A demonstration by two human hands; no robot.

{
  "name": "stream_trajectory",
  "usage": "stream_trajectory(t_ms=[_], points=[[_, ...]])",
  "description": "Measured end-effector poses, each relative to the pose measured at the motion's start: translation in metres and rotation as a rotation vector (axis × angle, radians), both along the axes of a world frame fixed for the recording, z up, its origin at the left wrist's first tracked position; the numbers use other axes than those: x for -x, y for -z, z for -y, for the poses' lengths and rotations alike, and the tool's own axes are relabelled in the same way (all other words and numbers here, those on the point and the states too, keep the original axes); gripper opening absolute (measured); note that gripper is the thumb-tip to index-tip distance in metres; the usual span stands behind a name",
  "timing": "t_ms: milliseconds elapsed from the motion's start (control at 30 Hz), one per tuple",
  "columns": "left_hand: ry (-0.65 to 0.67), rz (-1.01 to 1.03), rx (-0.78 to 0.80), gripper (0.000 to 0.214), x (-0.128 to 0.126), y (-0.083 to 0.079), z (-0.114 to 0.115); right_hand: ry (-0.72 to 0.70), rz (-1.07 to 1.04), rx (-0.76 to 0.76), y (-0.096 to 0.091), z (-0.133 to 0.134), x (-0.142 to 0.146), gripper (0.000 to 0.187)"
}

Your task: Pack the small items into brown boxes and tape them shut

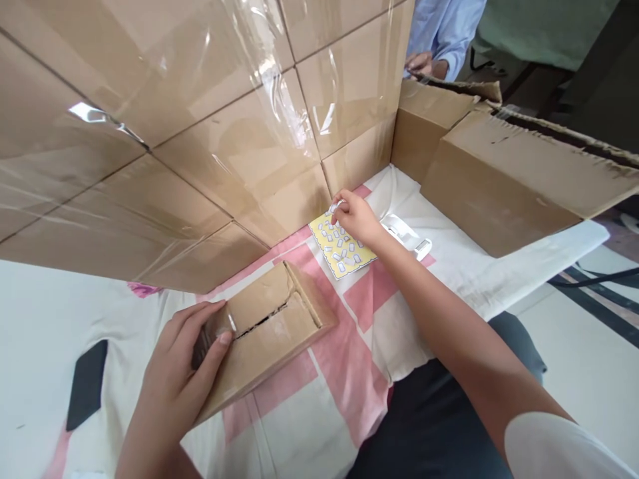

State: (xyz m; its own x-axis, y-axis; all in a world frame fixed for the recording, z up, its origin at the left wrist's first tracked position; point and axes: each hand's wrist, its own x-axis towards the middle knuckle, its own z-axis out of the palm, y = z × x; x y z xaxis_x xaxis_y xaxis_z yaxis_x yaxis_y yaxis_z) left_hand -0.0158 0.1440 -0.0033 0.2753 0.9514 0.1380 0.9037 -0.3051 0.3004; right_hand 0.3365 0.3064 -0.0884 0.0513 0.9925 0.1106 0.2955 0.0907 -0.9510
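Note:
My left hand (182, 369) grips the near left end of a small brown cardboard box (272, 332) that lies on a white and pink cloth (369, 299); fingers wrap its top edge. My right hand (352, 216) reaches far forward and pinches a small white piece (335, 207) at the top edge of a yellow sheet (342, 249) covered with several small white stickers. The sheet lies flat on the cloth beside the cardboard wall.
Tall taped cardboard walls (200, 133) rise at left and back; a lower cardboard box (514, 179) stands at right. A white device (407, 236) lies beyond my right wrist. A black phone (86, 384) rests at left. Another person's hand and blue sleeve (439, 40) show behind the wall.

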Motion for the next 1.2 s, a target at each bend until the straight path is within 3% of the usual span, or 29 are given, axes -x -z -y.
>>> stream_trajectory(t_ms=[200,400,667,767,833,933,1067,1200], points=[[-0.017,0.007,-0.026,0.042,-0.001,0.0,0.0,-0.044,0.015,-0.036,-0.004,0.005,0.001,0.039],[-0.018,0.028,-0.035,0.041,0.002,0.001,0.0,-0.035,-0.073,-0.02,-0.013,0.01,0.003,0.01],[-0.039,0.152,-0.001,0.033,-0.006,0.002,0.0,-0.114,-0.212,-0.08,-0.035,0.021,0.008,0.006],[-0.027,0.176,-0.034,0.032,-0.01,-0.009,-0.001,-0.162,-0.346,-0.101,-0.051,0.041,0.011,0.007],[-0.032,0.199,-0.116,0.03,-0.024,-0.023,0.002,-0.239,-0.419,-0.117,-0.061,0.062,0.013,0.017],[0.0,0.233,-0.218,0.029,-0.064,-0.047,0.012,-0.352,-0.437,-0.182,-0.074,0.105,0.015,0.036],[0.14,0.191,-0.084,0.016,-0.127,-0.065,0.024,-0.353,-0.366,-0.283,-0.085,0.157,0.015,0.024],[0.227,0.203,-0.061,0.026,-0.16,-0.065,0.029,-0.195,-0.231,-0.375,-0.083,0.18,0.009,0.01]])
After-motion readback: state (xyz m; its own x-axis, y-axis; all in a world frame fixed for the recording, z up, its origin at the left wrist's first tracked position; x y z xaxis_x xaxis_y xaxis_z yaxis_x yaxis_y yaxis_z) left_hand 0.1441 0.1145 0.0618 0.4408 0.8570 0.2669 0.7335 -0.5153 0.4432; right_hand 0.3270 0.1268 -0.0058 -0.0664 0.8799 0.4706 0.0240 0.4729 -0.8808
